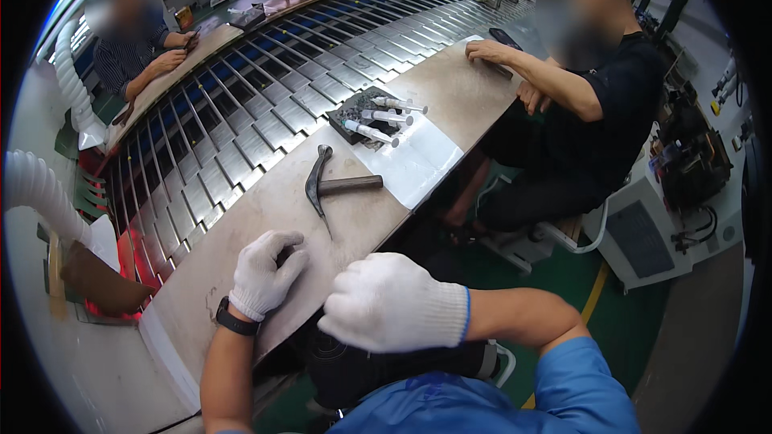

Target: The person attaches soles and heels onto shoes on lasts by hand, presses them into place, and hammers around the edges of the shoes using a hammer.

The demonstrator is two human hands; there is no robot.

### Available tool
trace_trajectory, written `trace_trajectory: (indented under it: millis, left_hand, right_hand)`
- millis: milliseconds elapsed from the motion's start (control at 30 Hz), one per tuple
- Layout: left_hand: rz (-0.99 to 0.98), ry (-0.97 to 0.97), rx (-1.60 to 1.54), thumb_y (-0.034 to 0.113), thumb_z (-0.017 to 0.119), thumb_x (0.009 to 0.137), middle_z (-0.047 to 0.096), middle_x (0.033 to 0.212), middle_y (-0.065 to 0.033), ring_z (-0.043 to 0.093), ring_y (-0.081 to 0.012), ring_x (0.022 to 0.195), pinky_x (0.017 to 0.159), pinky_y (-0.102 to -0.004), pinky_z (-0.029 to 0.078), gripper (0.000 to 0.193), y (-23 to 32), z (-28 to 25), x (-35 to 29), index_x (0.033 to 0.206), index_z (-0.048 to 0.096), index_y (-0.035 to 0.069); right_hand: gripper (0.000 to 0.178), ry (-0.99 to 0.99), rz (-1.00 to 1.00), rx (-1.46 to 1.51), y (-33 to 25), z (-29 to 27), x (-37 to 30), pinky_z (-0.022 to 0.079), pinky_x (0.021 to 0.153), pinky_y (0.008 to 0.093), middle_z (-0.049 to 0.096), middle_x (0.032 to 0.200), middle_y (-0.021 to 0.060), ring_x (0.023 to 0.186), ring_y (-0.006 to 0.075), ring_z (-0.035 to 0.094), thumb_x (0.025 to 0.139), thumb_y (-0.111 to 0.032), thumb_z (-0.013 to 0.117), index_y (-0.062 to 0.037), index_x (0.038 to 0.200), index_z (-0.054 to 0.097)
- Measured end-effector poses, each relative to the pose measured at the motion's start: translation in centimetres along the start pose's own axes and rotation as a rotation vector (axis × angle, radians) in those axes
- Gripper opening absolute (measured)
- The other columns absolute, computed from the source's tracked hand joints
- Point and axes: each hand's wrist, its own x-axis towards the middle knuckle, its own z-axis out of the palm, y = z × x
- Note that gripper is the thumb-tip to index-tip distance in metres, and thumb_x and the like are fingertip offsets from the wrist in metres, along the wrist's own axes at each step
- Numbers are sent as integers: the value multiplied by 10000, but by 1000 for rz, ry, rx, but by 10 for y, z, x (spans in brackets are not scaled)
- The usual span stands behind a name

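Observation:
My left hand [267,273], in a white knit glove with a dark wristband behind it, rests on the pale worktop [233,229]. Its fingers are loosely curled with the thumb apart, and nothing is in them. Closer to me, my right hand [394,303] is gloved too and closed into a fist over the bench's front edge. Whatever it holds, if anything, is hidden. Beyond both hands lies a hammer [350,185] with a curved metal head and wooden handle, touched by neither. Several syringes [386,117] lie on a dark block [351,138] farther back, beside a white sheet [422,157].
A slatted metal conveyor [265,116] curves along the worktop's far side. At right a person in dark clothes [603,104] sits by the bench, near a phone [504,38]. Across the conveyor is another person [133,52]. White ribbed hoses [48,193] stand at left.

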Motion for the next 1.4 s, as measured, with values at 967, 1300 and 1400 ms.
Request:
trace_trajectory:
  millis: [967,1300,1400]
  left_hand:
    - [11,-31,52,153,822,900,774,993,-177,766,-311,856,807,-384,612,257,6,-13,-10,1105,778,3]
    - [-1,5,22,153,806,907,762,951,-164,755,-310,822,775,-395,605,222,5,-12,-12,1083,776,21]
    - [-5,2,15,139,807,904,761,947,-166,754,-310,822,775,-395,604,216,4,-13,-13,1080,774,19]
  right_hand:
    - [268,372,470,-268,140,83,63,585,772,525,709,866,157,843,379,711,976,-303,718,-76,840,678]
    - [246,382,473,-222,141,88,63,588,765,517,712,862,154,837,379,714,972,-300,724,-85,861,680]
    - [243,378,485,-217,140,89,65,590,767,513,714,864,154,842,377,716,970,-300,726,-85,864,682]
